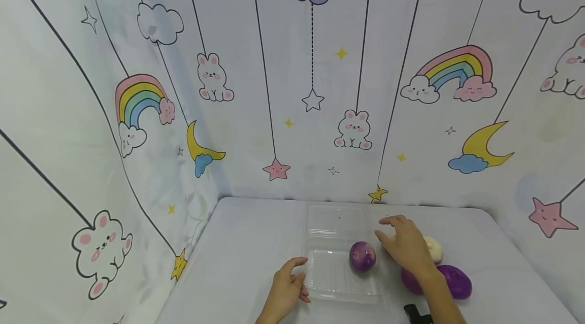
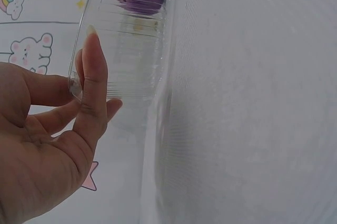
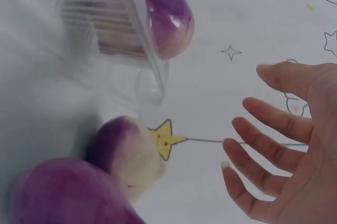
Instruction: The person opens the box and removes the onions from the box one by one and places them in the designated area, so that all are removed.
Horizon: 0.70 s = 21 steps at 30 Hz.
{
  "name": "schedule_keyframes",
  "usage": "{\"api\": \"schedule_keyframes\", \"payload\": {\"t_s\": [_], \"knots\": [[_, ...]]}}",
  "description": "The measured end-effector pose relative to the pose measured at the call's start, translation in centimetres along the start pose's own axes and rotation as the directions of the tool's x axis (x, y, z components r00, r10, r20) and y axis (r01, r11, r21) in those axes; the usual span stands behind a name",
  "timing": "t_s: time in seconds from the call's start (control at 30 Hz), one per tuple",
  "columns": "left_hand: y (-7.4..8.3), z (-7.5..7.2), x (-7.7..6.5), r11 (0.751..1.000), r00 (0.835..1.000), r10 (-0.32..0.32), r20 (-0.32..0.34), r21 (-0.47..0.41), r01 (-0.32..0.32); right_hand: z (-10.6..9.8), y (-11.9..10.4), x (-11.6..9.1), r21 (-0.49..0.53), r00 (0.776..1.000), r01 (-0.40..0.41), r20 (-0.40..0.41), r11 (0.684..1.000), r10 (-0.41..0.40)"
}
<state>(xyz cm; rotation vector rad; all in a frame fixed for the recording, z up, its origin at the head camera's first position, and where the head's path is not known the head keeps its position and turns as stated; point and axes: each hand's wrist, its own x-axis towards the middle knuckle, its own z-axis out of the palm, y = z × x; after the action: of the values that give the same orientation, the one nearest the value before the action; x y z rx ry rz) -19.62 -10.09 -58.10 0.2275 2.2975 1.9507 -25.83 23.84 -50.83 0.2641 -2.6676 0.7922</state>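
A clear plastic box (image 1: 343, 296) with its lid (image 1: 338, 220) folded back lies on the table. Inside its right part sits a round purple-and-white vegetable that looks like a turnip (image 1: 362, 257). At the box's left edge is my left hand (image 1: 284, 288), fingers loosely bent and tips at the rim; a firm pinch is not visible. My right hand (image 1: 407, 245) hovers right of the box, fingers spread and nothing in them, as the right wrist view shows. Beneath and beside it lie a pale-and-purple turnip (image 3: 131, 155) and purple ones (image 1: 457, 282), partly hidden by the arm.
A small black object (image 1: 413, 314) lies by the right forearm at the bottom edge. White table surface (image 1: 242, 253) extends left of the box. Behind the table hangs a curtain (image 1: 315, 151) printed with rabbits, stars and rainbows.
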Motion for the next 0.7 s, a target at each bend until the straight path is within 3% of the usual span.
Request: {"api": "schedule_keyframes", "payload": {"t_s": [0.43, 0.7], "knots": [[-0.1, -0.1, -0.2, 1.0, 1.0, -0.016, 0.004, 0.002, 0.016, 0.0, 2.7, -0.2, -0.013, 0.995, -0.045, -0.087, 0.999, 0.043], [0.0, -0.1, -0.1, 1.0, 1.0, -0.004, 0.003, 0.002, 0.004, -0.3, 4.6, -0.5, -0.066, 0.985, -0.134, -0.114, 0.989, 0.126]]}}
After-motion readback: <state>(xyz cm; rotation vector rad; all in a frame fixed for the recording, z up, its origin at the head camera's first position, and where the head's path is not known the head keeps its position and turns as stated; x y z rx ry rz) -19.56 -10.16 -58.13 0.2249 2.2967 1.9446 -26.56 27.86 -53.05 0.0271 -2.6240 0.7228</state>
